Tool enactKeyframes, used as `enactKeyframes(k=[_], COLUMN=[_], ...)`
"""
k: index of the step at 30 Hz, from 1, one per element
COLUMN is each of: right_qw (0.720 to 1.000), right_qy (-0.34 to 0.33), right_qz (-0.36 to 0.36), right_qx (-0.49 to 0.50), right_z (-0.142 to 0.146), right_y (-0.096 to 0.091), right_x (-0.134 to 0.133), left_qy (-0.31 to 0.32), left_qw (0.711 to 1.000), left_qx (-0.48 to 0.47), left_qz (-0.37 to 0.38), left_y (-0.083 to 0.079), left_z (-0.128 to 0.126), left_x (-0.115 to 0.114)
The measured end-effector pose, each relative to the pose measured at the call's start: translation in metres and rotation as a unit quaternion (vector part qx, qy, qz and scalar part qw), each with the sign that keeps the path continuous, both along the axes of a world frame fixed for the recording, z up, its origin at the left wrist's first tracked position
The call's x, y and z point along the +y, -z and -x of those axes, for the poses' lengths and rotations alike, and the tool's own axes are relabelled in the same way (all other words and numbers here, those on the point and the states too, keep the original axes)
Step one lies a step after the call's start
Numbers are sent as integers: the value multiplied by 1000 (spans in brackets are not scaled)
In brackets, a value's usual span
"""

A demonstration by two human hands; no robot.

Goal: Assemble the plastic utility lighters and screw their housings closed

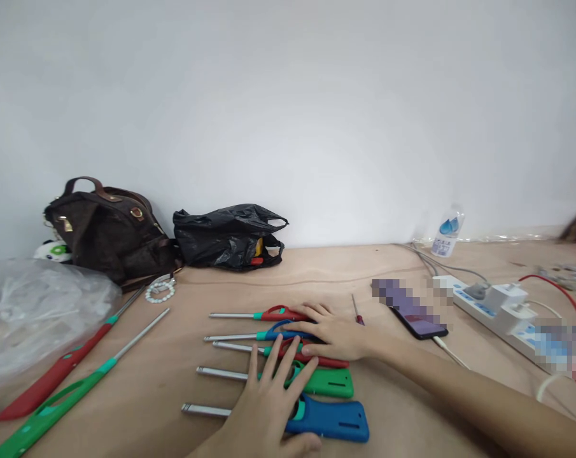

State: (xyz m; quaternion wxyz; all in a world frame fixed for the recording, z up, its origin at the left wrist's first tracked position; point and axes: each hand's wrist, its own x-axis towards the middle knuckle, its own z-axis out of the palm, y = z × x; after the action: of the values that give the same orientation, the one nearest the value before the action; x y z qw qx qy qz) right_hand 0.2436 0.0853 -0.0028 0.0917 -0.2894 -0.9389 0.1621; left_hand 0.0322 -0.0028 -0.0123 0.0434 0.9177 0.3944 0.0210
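Note:
Several long-nosed gas lighters lie side by side, their metal tubes pointing left. My left hand [271, 401] is spread flat over the nearest blue lighter [330, 418] and the green lighter [330, 381], its fingertips reaching a red lighter [333, 362]. My right hand [333, 331] lies with fingers stretched across the handles of the farther ones: the far red lighter [274, 314] and the far blue lighter [271, 333]. Its thumb rests near the middle red handle. Parts of the handles are hidden under both hands.
At left lie another red lighter [63, 372] and green lighter [70, 399], beside a clear plastic bag [44, 312]. Behind are a brown bag [111, 232], a bead bracelet [160, 291] and a black plastic bag [221, 238]. Rightward are a screwdriver [358, 315], phone [414, 312], power strip [488, 318] and bottle [447, 234].

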Motion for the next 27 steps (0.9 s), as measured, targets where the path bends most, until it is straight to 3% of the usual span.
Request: enactKeyframes(k=[12,15,18,22,27], right_qw=[999,998,994,983,981], right_qy=[28,34,61,147,166], right_qz=[-35,-50,-67,-87,-77], right_qx=[19,31,55,70,60], right_z=[-12,-16,-20,-24,-20], right_y=[8,9,11,15,16], right_x=[45,46,45,51,62], left_qy=[-15,-15,-57,-139,-59], left_qw=[1000,996,982,965,979], left_qx=[-19,-75,-149,-207,-192], left_qz=[5,-38,-106,-85,-22], left_y=[-6,-9,-12,-15,-12], left_z=[-15,-11,-2,14,22], left_x=[43,55,83,134,172])
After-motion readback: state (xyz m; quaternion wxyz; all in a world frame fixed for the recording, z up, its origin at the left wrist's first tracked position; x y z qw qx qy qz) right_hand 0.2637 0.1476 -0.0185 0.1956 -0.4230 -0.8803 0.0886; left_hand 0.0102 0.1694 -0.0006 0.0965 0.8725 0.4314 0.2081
